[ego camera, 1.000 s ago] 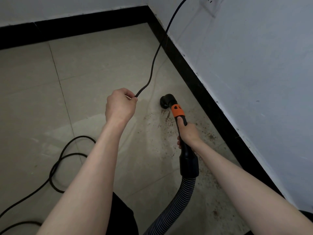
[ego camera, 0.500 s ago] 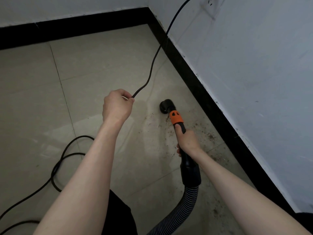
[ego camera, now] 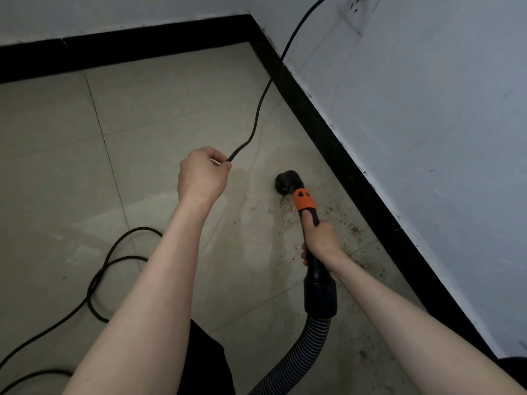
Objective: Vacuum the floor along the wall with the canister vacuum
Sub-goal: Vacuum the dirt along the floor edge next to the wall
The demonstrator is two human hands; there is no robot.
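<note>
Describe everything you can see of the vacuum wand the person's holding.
The vacuum wand is a black plastic tube with an orange collar near its tip, ending in a small round black nozzle that points down at the dusty floor tile near the black baseboard. The right hand grips its middle. Its wider cuff joins a ribbed grey-black hose running toward the person.

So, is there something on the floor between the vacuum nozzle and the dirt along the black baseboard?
Nothing visible. The nozzle sits at the edge of the dirt, and the left hand holds the power cord up, off that patch.
</note>
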